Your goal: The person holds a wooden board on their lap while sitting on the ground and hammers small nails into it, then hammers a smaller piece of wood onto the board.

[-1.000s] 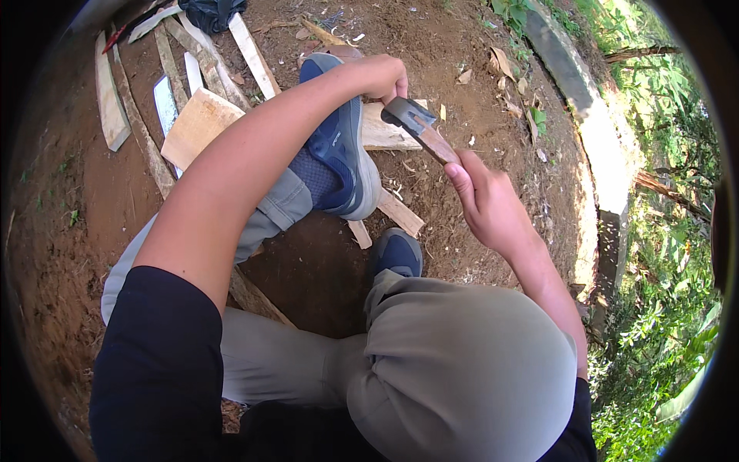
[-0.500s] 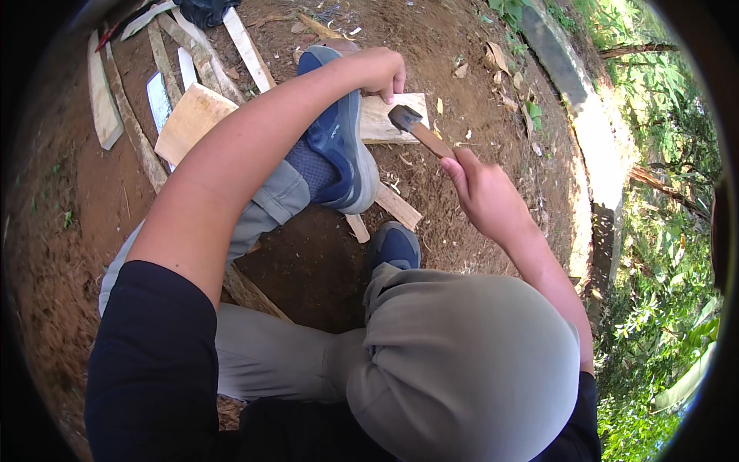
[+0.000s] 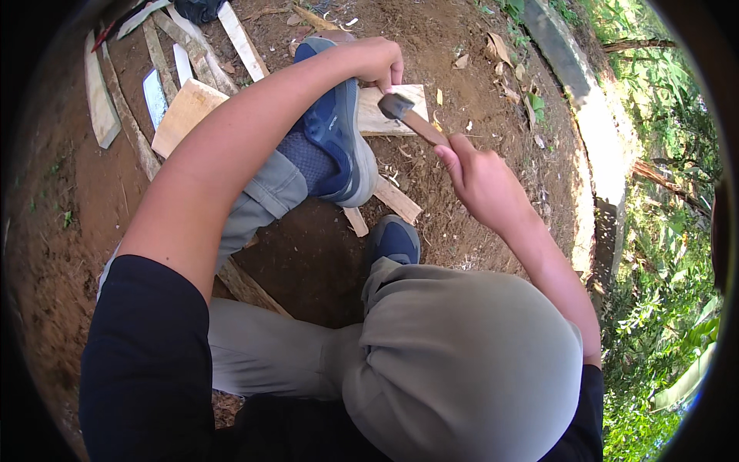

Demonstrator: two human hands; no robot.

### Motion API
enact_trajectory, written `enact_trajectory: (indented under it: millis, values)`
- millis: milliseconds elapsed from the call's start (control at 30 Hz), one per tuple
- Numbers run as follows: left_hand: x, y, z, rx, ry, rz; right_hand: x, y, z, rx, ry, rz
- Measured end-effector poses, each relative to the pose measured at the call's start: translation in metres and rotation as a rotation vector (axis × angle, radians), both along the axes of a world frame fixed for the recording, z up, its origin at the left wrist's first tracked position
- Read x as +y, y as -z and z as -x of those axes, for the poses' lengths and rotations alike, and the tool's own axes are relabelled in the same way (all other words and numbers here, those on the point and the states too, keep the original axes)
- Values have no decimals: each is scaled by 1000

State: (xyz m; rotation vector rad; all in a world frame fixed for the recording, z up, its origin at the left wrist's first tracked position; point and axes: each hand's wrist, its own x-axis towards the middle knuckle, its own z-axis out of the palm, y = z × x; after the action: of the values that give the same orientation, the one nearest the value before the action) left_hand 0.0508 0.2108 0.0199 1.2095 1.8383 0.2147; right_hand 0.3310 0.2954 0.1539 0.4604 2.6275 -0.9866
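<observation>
My right hand (image 3: pixel 485 181) is closed around the wooden handle of a hammer (image 3: pixel 425 127). Its dark metal head is over a pale wooden board (image 3: pixel 413 98), close to the fingertips of my left hand (image 3: pixel 379 60). That left hand reaches past my shoe, fingers curled down and pinched together at the board's upper edge. Whatever lies between those fingers is too small or hidden to make out. My blue shoe (image 3: pixel 332 142) rests across the board and hides part of it.
Another pale board (image 3: pixel 188 115) shows beside my left forearm. Several wooden strips (image 3: pixel 100 100) lie on the brown soil at upper left, by a dark bag (image 3: pixel 198 9). Short wood pieces (image 3: pixel 398 200) lie near my other shoe (image 3: pixel 394 240). A concrete edge (image 3: pixel 558 54) and greenery border the right.
The hammer head has shifted slightly left and up, nearer my left fingertips. My left hand stays at the board, and the whole view has shifted a little.
</observation>
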Motion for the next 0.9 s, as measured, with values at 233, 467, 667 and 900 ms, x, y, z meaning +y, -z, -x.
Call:
enact_trajectory:
  millis: [233, 467, 667, 900]
  values:
    - [-1, -1, 1, 1, -8, 11, 0, -4, -1, 9, -80, -84]
    - [-7, 19, 17, 132, 107, -38, 1, -19, 4, 103, -29, -15]
    - [-2, -7, -2, 27, 2, 42, 5, 3, -7, -90, -72, -155]
    - [3, -18, -5, 85, 51, 10, 4, 11, -12, -95, -95, -182]
